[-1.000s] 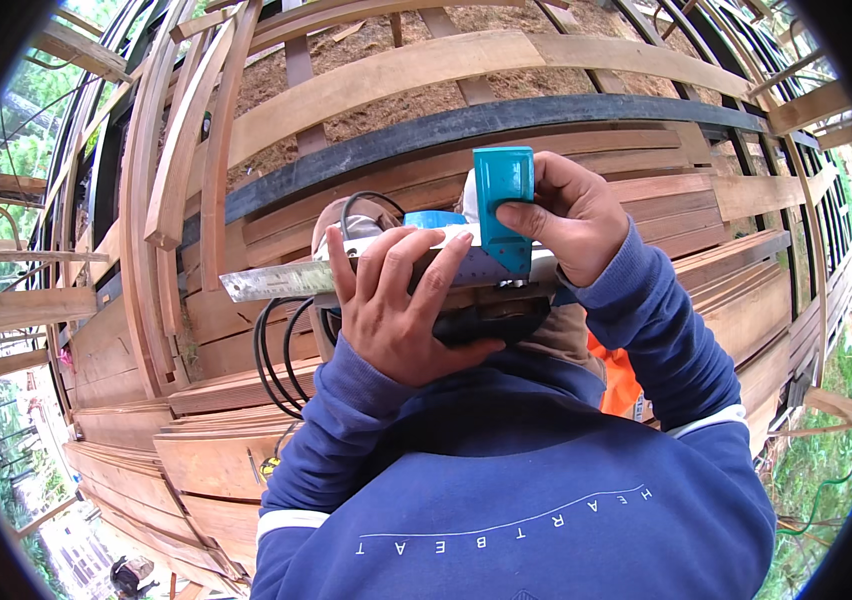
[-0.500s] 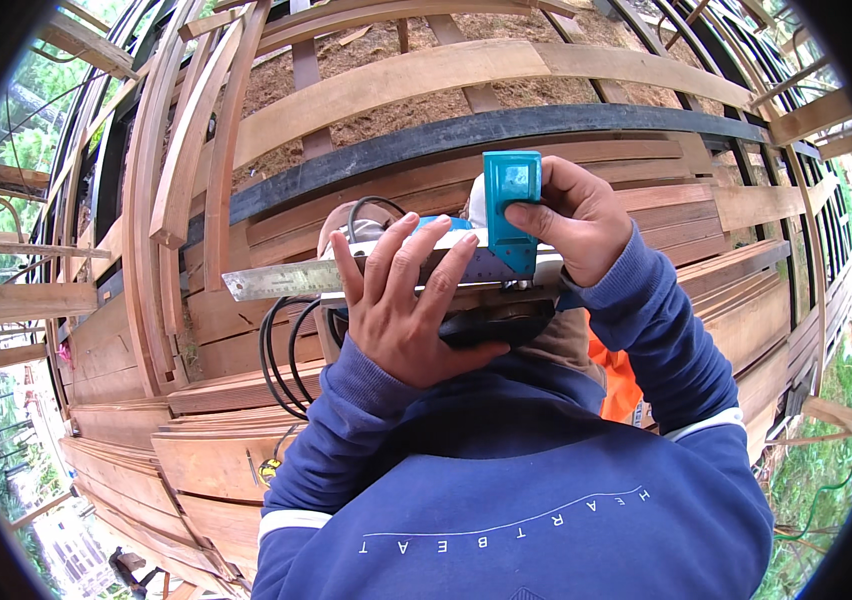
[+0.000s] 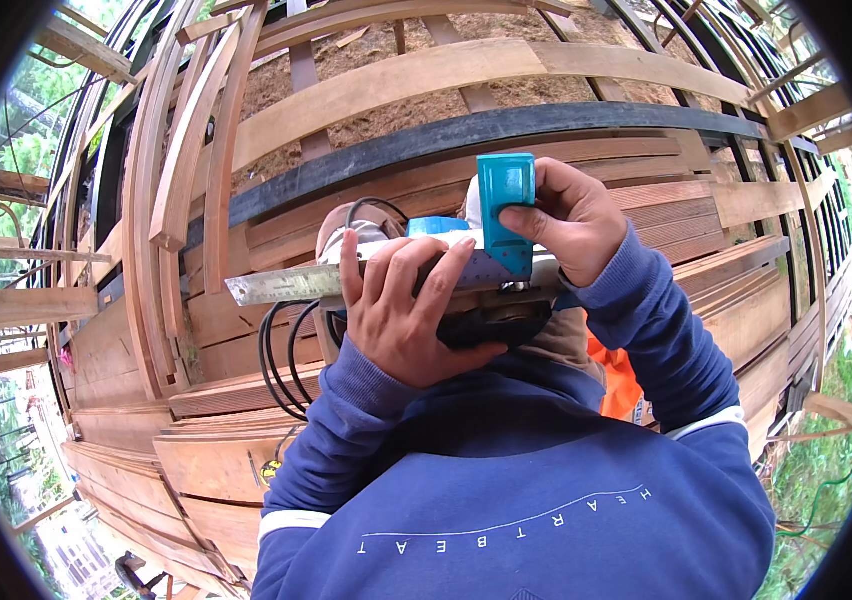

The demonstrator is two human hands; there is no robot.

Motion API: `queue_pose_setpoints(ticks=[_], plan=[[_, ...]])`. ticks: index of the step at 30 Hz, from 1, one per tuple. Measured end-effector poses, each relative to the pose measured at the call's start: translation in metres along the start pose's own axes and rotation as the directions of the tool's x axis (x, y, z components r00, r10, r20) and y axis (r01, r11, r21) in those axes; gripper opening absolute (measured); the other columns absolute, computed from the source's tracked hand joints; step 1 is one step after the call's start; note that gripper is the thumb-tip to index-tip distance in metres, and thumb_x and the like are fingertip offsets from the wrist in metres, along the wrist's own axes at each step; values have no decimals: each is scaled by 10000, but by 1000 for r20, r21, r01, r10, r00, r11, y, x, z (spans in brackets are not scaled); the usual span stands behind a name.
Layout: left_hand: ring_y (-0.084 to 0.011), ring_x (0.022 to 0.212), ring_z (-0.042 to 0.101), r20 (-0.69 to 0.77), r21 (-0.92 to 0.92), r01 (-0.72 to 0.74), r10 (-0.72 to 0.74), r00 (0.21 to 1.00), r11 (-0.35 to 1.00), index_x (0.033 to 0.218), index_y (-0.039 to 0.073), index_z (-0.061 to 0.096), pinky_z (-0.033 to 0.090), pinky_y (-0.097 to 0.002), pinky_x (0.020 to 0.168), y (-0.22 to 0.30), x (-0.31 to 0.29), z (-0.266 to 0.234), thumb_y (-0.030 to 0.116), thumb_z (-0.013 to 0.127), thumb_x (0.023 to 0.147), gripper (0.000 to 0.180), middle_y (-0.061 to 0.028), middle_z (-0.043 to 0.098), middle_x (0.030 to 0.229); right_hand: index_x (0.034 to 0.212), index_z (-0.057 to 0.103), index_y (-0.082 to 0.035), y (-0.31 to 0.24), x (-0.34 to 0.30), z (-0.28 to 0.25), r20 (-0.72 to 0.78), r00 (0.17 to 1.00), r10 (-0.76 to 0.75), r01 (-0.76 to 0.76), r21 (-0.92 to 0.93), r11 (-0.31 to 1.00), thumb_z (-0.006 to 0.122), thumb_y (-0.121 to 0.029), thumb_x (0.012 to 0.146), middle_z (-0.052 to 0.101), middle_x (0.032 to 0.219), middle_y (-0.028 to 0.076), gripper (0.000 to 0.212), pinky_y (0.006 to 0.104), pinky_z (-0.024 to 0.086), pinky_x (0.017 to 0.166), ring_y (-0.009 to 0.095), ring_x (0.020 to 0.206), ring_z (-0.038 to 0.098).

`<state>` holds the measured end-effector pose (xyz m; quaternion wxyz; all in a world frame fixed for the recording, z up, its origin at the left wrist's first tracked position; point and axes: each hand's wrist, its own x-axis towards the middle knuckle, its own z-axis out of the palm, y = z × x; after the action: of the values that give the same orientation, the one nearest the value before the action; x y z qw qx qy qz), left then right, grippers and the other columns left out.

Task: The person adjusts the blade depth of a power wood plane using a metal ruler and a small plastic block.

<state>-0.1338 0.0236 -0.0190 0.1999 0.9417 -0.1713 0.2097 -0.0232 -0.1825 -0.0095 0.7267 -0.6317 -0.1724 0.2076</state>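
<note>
A try square has a teal handle (image 3: 508, 190) and a ruled metal blade (image 3: 276, 285). My right hand (image 3: 581, 225) pinches the handle between thumb and fingers, holding it upright. Beneath the blade is a power tool (image 3: 496, 326) with a flat metal base, a dark near part and a bit of teal housing; its exact kind is partly hidden. The blade lies along the base and sticks out to the left. My left hand (image 3: 396, 320) spans the tool, its spread fingers over the blade and its thumb along the dark near side.
Stacked timber boards (image 3: 216, 465) lie beneath and around me. A black cable (image 3: 271, 350) loops left of the tool. Orange cloth (image 3: 613, 375) shows by my right forearm. A small yellow-and-black item (image 3: 269, 472) sits on the boards. Ahead, a dark beam (image 3: 386, 150) crosses over the ground.
The teal handle and my right hand have shifted slightly left. The fingers of my left hand are a little more bent and stay on the blade and tool.
</note>
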Motion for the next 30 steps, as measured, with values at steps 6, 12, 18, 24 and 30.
queue_pose_setpoints(ticks=[6, 12, 18, 24, 30], plan=[[-434, 1463, 345, -63, 27, 38, -37, 997, 999, 1433, 110, 538, 129, -654, 1218, 2, -1, 1, 731, 834, 615, 1069, -181, 434, 1507, 1123, 659, -17, -1, 8, -10, -28, 997, -68, 69, 33, 997, 727, -21, 939, 715, 1001, 34, 196, 275, 564, 834, 104, 900, 664], [-418, 1410, 411, -94, 16, -15, 17, 995, 1000, 1375, 111, 558, 198, -640, 1205, -6, -5, 6, 733, 820, 636, 1001, -189, 454, 1481, 1137, 660, -13, 6, 45, -27, -59, 990, -132, 128, -60, 990, 715, 7, 935, 726, 1028, 51, 210, 293, 575, 857, 119, 926, 674], [-259, 1058, 659, 4, -112, -1, 1, 1000, 994, 1087, 126, 694, 438, -432, 1001, -4, 3, 0, 563, 870, 614, 667, -40, 685, 1116, 1169, 664, -4, 17, 56, -26, 1, 1000, -31, 31, -46, 998, 731, -12, 931, 722, 1054, 64, 248, 299, 571, 890, 133, 950, 678], [-292, 1039, 670, 9, -102, -11, 12, 1000, 995, 1078, 97, 702, 484, -444, 953, -3, 3, 0, 570, 897, 564, 726, -65, 703, 1107, 1172, 655, -41, 22, 53, -27, 7, 1000, 17, -16, -68, 998, 722, -41, 950, 703, 1045, 35, 232, 325, 588, 897, 133, 966, 674], [-299, 1054, 669, 30, -103, -2, 5, 1000, 995, 1086, 98, 702, 480, -446, 964, -2, 2, 0, 568, 897, 575, 721, -68, 699, 1122, 1182, 657, -42, 21, 51, -26, -6, 1000, 24, -25, -129, 991, 733, -57, 946, 702, 1045, 33, 248, 326, 587, 904, 136, 975, 675]])
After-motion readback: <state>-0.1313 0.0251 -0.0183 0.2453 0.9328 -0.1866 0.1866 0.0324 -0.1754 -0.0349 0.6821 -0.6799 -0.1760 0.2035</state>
